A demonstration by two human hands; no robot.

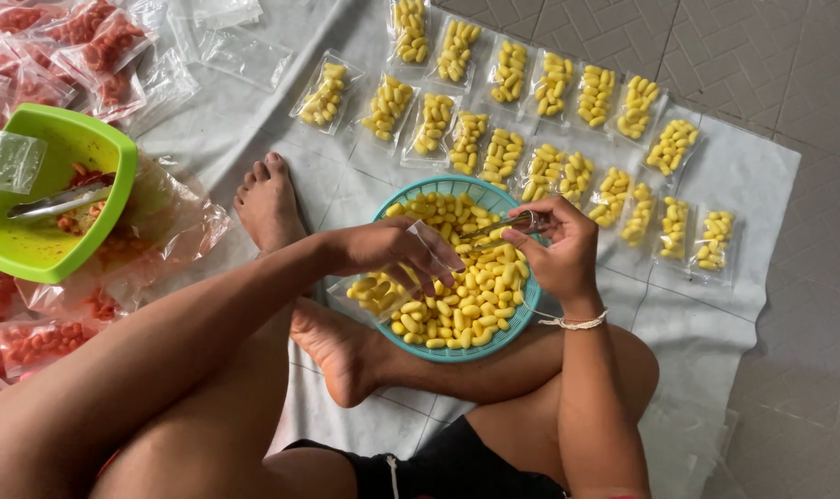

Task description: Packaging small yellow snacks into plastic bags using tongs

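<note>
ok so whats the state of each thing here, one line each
left hand: holding a clear bag open, part filled with yellow snacks
right hand: gripping a metal spoon over the basket
teal basket: full of loose yellow snacks
yellow packets: filled, laid flat in rows on the white sheet
green bowl: nearly empty, utensil inside
red packets: filled, piled

Left hand (pixel 397 254): you hold a clear bag (pixel 383 288) part-filled with yellow pieces at the teal basket's (pixel 522 319) left rim.
Right hand (pixel 559 245): you grip a metal spoon (pixel 503 225) over the basket.
Far right: filled bags (pixel 540 102) in rows on white cloth (pixel 743 176).
Left: green bowl (pixel 41 199), red packets (pixel 87 42).
</note>
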